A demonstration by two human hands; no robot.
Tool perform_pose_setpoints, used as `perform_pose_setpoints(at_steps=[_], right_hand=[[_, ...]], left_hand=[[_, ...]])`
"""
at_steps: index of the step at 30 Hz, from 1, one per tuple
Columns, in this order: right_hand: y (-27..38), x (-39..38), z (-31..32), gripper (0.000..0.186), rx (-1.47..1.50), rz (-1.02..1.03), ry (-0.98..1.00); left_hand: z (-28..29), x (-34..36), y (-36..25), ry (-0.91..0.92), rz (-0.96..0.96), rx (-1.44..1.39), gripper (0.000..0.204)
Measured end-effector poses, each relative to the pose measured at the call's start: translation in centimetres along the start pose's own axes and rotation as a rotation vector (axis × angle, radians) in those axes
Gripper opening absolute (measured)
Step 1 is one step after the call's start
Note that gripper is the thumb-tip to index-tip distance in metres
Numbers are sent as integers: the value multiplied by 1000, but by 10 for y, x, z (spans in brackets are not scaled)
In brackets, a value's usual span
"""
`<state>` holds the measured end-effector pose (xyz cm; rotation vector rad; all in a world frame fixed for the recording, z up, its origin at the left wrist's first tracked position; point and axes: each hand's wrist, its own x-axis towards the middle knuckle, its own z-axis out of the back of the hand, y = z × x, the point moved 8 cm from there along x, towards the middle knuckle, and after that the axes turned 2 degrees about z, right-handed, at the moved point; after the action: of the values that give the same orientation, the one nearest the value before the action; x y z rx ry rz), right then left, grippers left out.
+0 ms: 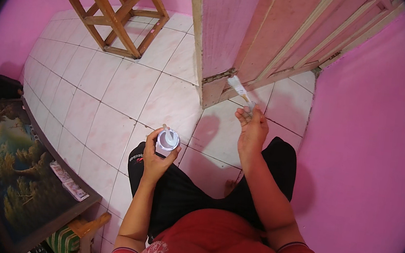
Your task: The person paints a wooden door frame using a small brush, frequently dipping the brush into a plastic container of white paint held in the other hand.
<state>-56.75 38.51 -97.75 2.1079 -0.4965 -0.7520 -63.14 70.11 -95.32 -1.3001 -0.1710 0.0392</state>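
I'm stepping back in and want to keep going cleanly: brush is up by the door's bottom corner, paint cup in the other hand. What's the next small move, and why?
Probably ease the brush the last bit onto the door corner. The right hand holds it tip-up close beside that worn lower edge, while the left hand keeps the paint cup upright and near for reloading. Whether the bristles already touch is unclear.

Home room, pink walls (375, 146), tiled floor (116, 96), wooden door (253, 32), framed painting (18, 165)
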Motion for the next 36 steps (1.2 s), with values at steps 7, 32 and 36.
perform_pose_setpoints(at_steps=[7,32,36], right_hand=[[-29,-49,-27,31,-70,-128,187],[73,-145,-118,16,-1077,581,1004],[53,-147,-119,16,-1137,574,1044]], left_hand=[[-4,4,0,52,20,8,71],[-21,25,15,43,-56,-7,69],[-21,27,14,58,-73,-30,71]])
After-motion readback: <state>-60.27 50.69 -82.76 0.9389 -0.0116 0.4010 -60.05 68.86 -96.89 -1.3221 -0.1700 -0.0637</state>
